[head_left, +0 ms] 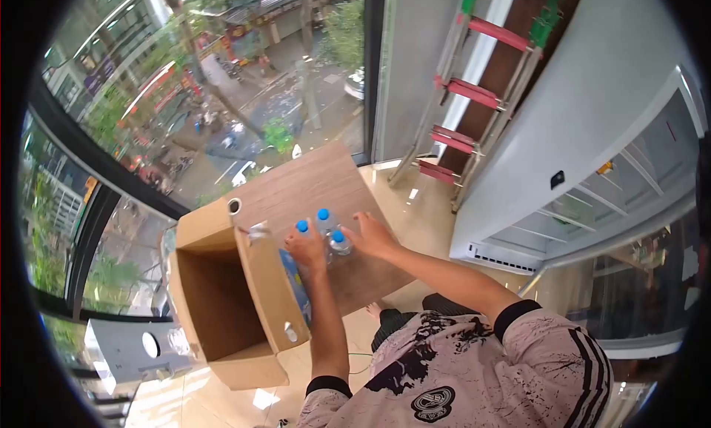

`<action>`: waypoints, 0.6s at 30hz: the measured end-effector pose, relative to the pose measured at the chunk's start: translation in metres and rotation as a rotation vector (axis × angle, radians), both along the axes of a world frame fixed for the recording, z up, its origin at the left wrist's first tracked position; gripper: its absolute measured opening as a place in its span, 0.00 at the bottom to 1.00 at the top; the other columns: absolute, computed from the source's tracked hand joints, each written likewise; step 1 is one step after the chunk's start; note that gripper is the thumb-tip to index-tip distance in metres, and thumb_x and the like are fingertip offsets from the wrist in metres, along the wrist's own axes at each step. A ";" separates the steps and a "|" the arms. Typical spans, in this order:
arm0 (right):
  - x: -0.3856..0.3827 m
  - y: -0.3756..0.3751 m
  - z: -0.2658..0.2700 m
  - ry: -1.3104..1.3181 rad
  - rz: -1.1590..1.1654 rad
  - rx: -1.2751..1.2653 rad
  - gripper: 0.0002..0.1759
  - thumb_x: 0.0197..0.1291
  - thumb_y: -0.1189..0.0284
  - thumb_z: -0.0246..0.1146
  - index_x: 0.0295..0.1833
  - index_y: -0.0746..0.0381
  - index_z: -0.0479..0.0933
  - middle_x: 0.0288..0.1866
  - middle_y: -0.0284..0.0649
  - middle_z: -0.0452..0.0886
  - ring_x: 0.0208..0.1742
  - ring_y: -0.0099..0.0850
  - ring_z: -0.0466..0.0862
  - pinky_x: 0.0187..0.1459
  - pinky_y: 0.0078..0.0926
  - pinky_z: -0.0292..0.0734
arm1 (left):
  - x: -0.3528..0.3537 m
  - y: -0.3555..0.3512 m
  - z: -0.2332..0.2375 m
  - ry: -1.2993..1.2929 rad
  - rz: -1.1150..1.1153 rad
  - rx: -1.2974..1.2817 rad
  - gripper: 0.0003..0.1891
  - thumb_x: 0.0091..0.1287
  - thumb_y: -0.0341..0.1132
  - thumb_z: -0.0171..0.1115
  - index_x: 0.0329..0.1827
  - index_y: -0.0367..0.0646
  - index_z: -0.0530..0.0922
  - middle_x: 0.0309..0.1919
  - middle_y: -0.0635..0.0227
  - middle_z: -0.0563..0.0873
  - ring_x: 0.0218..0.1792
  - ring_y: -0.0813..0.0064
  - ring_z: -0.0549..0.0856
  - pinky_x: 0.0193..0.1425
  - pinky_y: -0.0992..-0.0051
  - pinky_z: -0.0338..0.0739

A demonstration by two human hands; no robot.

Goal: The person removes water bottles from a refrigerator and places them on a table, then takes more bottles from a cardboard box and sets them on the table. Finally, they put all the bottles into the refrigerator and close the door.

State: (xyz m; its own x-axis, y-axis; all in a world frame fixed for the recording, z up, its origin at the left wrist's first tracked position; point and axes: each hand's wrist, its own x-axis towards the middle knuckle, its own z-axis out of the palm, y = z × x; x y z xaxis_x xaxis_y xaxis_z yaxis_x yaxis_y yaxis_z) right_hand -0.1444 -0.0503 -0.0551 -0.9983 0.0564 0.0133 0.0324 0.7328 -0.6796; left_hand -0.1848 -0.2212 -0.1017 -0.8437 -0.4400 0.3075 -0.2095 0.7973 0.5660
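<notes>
Several clear plastic bottles with blue caps stand close together on a wooden table; one is the rear bottle [324, 222] and another the front bottle [340, 243]. My left hand [305, 249] is curled round the left bottle [302, 226], whose cap shows above the fingers while its body is mostly hidden. From the right, my right hand [374, 235] reaches beside the front bottle, thumb close to its cap and index finger stretched out. A blue printed packet [295, 280] lies partly under my left forearm, next to the box.
An open cardboard box [222, 294], flaps spread, stands left of the bottles. A tape roll [235, 206] sits on the wooden table [318, 174] near its flap. Large windows lie beyond. To the right are a folding ladder [474, 94] and a white glass-door fridge [533, 168].
</notes>
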 end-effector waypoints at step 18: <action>0.493 0.396 -0.197 -0.705 -1.384 -0.286 0.29 0.57 0.46 0.59 0.40 0.65 0.82 0.42 0.54 0.83 0.50 0.47 0.82 0.52 0.42 0.76 | 0.183 0.362 0.091 -0.004 -1.576 0.334 0.13 0.56 0.28 0.67 0.44 0.37 0.78 0.41 0.54 0.84 0.44 0.53 0.81 0.50 0.60 0.76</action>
State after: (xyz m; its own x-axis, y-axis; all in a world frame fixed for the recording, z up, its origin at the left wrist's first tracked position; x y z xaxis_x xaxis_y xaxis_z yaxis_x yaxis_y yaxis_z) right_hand 0.3481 0.3459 -0.2521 0.0261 0.8118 -0.5833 0.8973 -0.2763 -0.3444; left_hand -0.0013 0.1410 -0.0110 -0.4993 0.7799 0.3774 0.6572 0.0570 0.7516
